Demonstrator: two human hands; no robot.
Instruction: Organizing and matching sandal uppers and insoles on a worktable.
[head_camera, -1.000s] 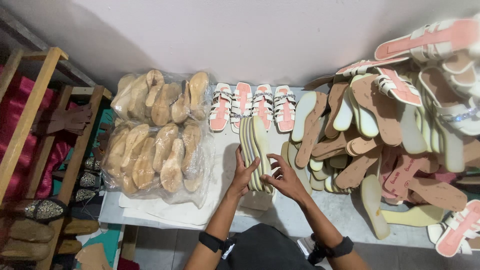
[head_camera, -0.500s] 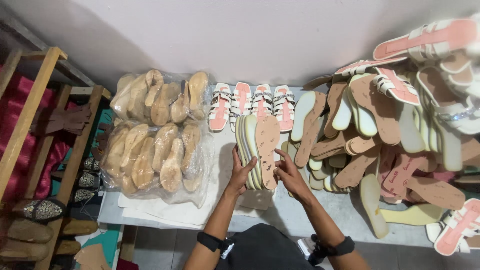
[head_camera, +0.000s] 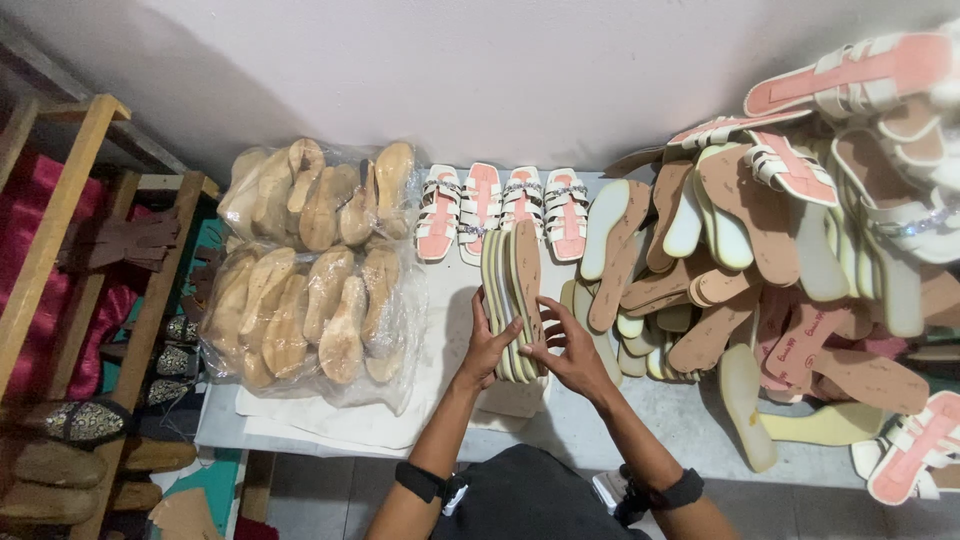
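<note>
A small stack of insoles (head_camera: 512, 300) stands on edge on the white table (head_camera: 640, 420), in front of the person. I judge the work is only partly done: this stack is gathered and lined up, but a big loose pile (head_camera: 760, 260) of insoles and sandals lies at the right, unsorted. Four finished sandals (head_camera: 502, 208) lie in a row behind the stack, near the wall. Two plastic bags of soles (head_camera: 315, 270) rest at the left.

The left hand (head_camera: 487, 348) presses the left side of the stack, fingers bent around its lower edge. The right hand (head_camera: 568, 350) grips the right side, thumb and fingertips pinching the outer insole. Both forearms come up from below, with wrists close together.
</note>
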